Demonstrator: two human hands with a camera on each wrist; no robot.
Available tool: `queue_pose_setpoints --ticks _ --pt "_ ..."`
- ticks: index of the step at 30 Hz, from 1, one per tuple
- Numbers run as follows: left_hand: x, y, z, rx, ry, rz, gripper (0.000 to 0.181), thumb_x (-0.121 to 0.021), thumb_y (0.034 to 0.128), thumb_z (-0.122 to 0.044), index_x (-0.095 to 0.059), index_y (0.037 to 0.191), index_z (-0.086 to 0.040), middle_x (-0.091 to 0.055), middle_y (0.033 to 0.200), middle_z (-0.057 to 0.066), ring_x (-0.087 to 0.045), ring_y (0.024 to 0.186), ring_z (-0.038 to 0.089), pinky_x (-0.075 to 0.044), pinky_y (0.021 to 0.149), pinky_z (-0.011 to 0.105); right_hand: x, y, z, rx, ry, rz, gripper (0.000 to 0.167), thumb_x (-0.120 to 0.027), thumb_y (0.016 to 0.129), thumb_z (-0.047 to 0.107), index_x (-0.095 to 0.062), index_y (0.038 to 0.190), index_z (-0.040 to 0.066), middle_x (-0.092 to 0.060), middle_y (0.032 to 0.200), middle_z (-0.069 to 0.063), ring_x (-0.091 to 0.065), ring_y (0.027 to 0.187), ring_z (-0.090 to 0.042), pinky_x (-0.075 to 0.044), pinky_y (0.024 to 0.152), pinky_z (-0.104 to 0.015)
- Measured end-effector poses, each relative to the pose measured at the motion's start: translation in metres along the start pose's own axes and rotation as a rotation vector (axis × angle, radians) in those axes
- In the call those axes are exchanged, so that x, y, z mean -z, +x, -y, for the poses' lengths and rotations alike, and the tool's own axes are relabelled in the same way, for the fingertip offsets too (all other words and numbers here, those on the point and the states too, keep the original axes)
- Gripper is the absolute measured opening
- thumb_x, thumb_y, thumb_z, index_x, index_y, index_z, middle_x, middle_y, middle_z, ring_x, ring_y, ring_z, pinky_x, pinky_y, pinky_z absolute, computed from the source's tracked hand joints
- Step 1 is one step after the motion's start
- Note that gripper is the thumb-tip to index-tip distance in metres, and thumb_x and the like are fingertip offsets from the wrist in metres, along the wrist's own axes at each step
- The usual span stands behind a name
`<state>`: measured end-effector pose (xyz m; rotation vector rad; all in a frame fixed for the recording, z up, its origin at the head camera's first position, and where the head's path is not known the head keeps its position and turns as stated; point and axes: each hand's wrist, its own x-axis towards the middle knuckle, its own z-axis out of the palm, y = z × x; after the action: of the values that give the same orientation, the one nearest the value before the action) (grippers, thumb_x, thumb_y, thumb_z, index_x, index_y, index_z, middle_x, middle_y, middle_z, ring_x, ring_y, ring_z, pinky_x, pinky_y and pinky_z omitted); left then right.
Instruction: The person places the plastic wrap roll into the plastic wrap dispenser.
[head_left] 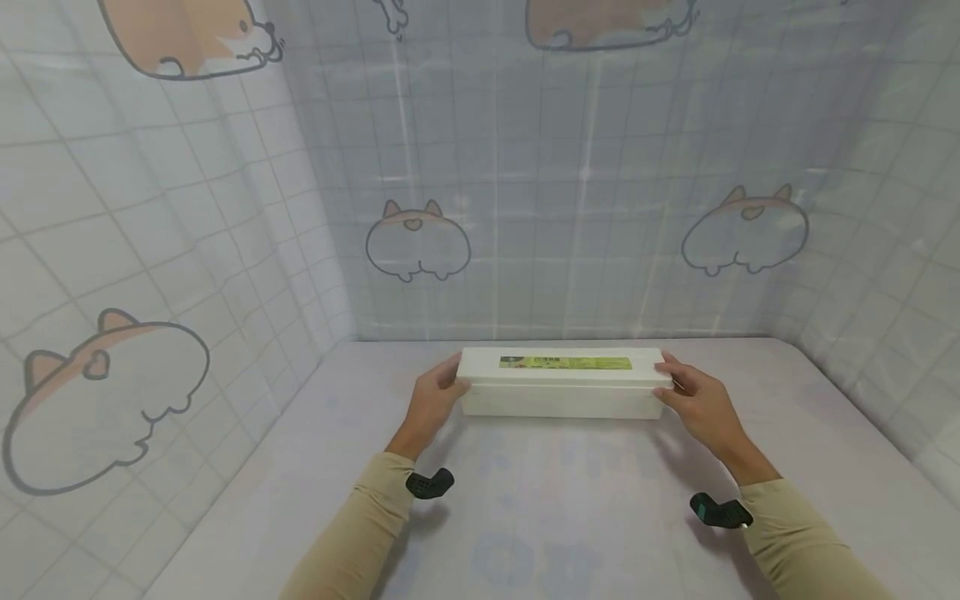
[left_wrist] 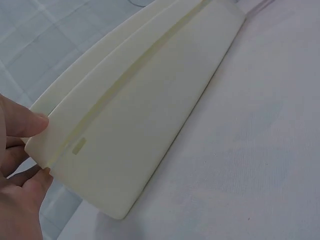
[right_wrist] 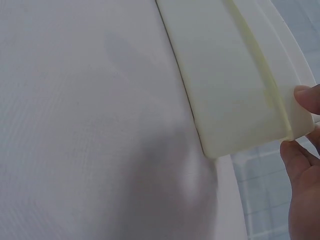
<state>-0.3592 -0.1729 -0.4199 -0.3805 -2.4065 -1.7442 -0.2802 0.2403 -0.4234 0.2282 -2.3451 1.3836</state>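
A long white lidded box [head_left: 562, 402] stands near the back of the table, its long side facing me. Its white lid [head_left: 480, 367] is on top and carries a yellow-green label [head_left: 566, 363] with print. At the left end, my left hand [head_left: 433, 400] grips the lid, thumb on its front edge and a fingertip [left_wrist: 46, 172] at the seam below. My right hand [head_left: 697, 404] grips the lid's right end likewise, with its thumb [right_wrist: 306, 98] on the front face. A small slot [left_wrist: 79, 145] shows in the box's front near the left end.
A pale cloth [head_left: 555, 508] covers the table. Grid-patterned curtains [head_left: 577, 250] with cartoon dogs enclose it at the back and both sides. Dark devices sit on the left wrist [head_left: 430, 483] and right wrist [head_left: 720, 510].
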Motion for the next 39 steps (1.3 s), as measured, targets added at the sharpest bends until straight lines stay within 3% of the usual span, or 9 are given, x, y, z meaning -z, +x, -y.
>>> queue_pose_setpoints --ticks 8,16,23,30,39 --pt "0.0017 -0.0005 0.0009 -0.019 0.028 0.005 0.055 -0.065 0.0972 -0.014 -0.048 0.15 -0.014 -0.047 0.152 0.002 -0.043 0.14 0.024 -0.036 0.114 0.044 -0.0032 0.0017 -0.0012 -0.012 0.006 -0.011 0.044 -0.07 0.093 0.003 -0.057 0.133 -0.009 -0.038 0.155 -0.02 -0.036 0.142 -0.038 -0.039 0.101 -0.012" --pt "0.0036 0.002 0.0033 -0.012 0.029 0.0 0.056 -0.066 0.0964 -0.013 -0.049 0.149 -0.013 -0.047 0.152 0.003 -0.044 0.139 0.024 -0.038 0.113 0.042 -0.0039 0.0058 -0.0008 -0.013 0.015 -0.007 0.043 -0.069 0.094 0.004 -0.057 0.133 -0.009 -0.037 0.156 -0.019 -0.034 0.143 -0.036 -0.037 0.1 -0.007" --pt "0.0022 0.0019 0.0076 -0.005 0.031 -0.003 0.054 -0.065 0.0971 -0.013 -0.049 0.148 -0.012 -0.047 0.152 0.002 -0.041 0.141 0.022 -0.037 0.114 0.04 -0.0054 0.0054 -0.0026 -0.032 -0.011 -0.007 0.05 -0.07 0.095 0.007 -0.052 0.139 -0.009 -0.037 0.156 -0.018 -0.037 0.142 -0.037 -0.039 0.101 -0.011" --pt "0.0018 0.0013 0.0095 -0.015 0.033 0.011 0.053 -0.065 0.0975 -0.013 -0.049 0.148 -0.011 -0.047 0.152 0.005 -0.041 0.141 0.025 -0.038 0.113 0.043 -0.0036 0.0023 -0.0041 -0.137 -0.044 0.03 0.06 -0.067 0.098 0.022 -0.045 0.147 -0.004 -0.039 0.153 -0.024 -0.041 0.138 -0.044 -0.04 0.108 -0.051" --pt "0.0033 0.0014 0.0096 -0.008 0.109 -0.002 0.054 -0.066 0.0967 -0.017 -0.05 0.148 -0.015 -0.05 0.15 0.003 -0.048 0.136 0.024 -0.042 0.11 0.043 -0.0049 0.0009 -0.0036 -0.161 -0.042 0.03 0.06 -0.066 0.099 0.024 -0.045 0.147 -0.003 -0.04 0.152 -0.026 -0.041 0.137 -0.046 -0.038 0.108 -0.056"
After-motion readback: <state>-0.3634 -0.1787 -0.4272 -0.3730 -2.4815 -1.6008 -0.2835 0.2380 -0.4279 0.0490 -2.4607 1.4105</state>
